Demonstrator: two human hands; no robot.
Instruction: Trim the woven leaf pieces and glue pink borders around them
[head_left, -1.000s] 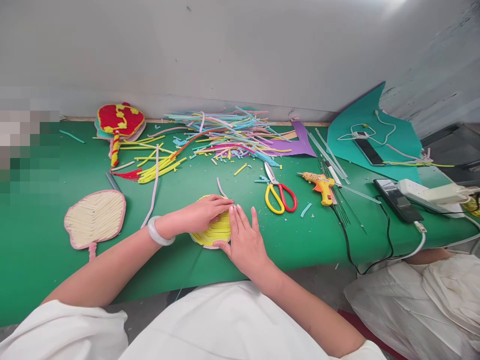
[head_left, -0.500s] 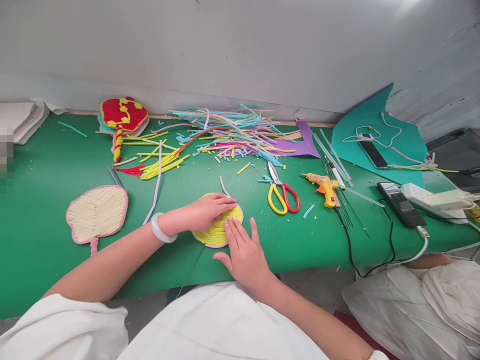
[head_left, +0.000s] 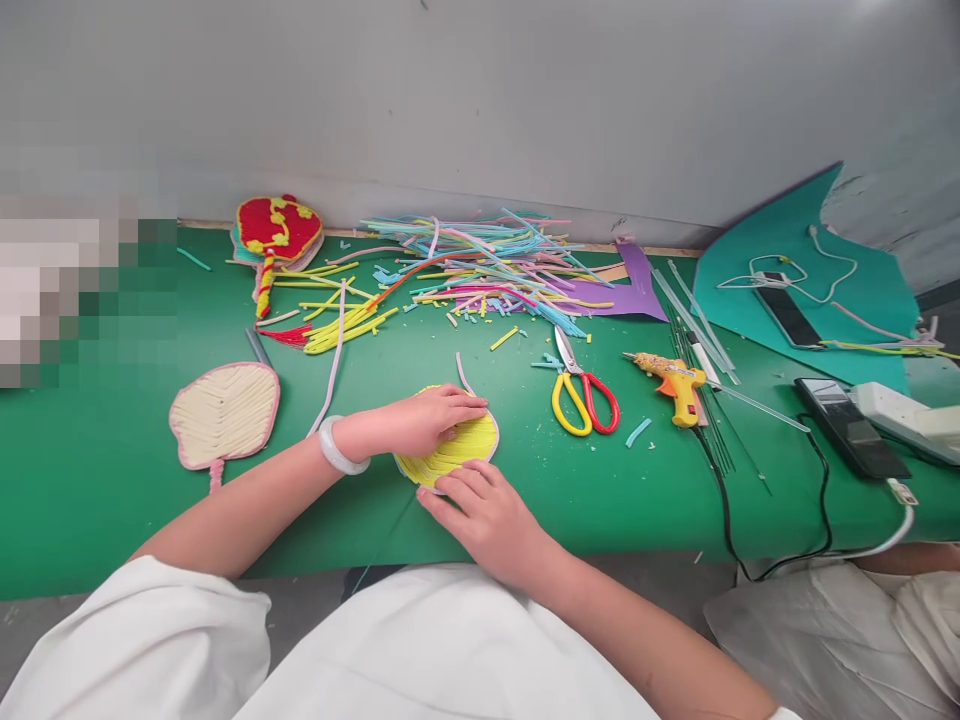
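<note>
A yellow fan-shaped piece [head_left: 471, 437] with a pale pink edge lies flat on the green table near its front edge. My left hand [head_left: 431, 418], with a white bangle at the wrist, rests across the top of the piece, fingers stretched to the right. At the piece's lower edge, my right hand [head_left: 484, 515] touches the rim with its fingertips, thumb apart from the fingers. A pale pink strip [head_left: 463, 372] sticks up from behind the piece, and a thin dark wire [head_left: 386, 535] runs below it.
Scissors [head_left: 574, 385] and a yellow glue gun [head_left: 675, 387] lie to the right. Behind is a heap of coloured strips [head_left: 480, 260]. A cream fan [head_left: 225, 412] and a red fan [head_left: 279, 228] are at left. Phones, a power strip [head_left: 892, 415] and a person's white clothing [head_left: 810, 620] are far right.
My right hand has slid from the middle of the yellow piece down to its lower edge, its fingers more bent. My left hand stays on top. The whole view has shifted slightly.
</note>
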